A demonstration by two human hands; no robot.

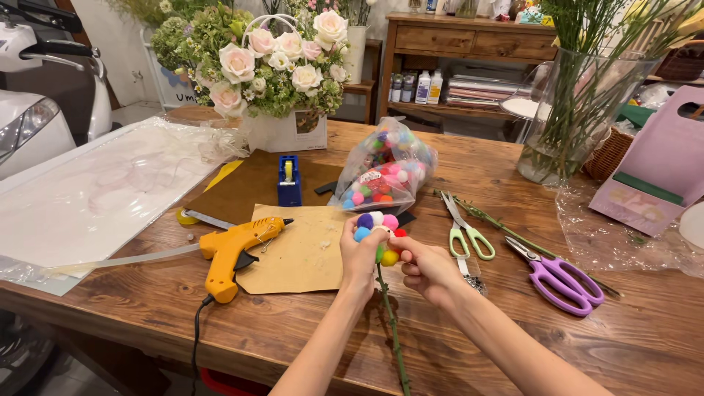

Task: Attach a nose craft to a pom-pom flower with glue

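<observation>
Above the near table edge, the left hand (361, 253) and right hand (425, 270) pinch a cluster of fuzzy round pompoms (379, 233) atop a thin green stem (392, 330), fingers curled on either side of it. Left lies one yellow plastic glue gun (231, 253) on brown paper (304, 253); right, two scissors: green-handled (463, 231) and purple-handled (561, 279)

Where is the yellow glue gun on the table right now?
In the head view, the yellow glue gun lies on the wooden table, left of both hands, its tip on the brown paper sheet and the blue tape dispenser just behind it.
</observation>
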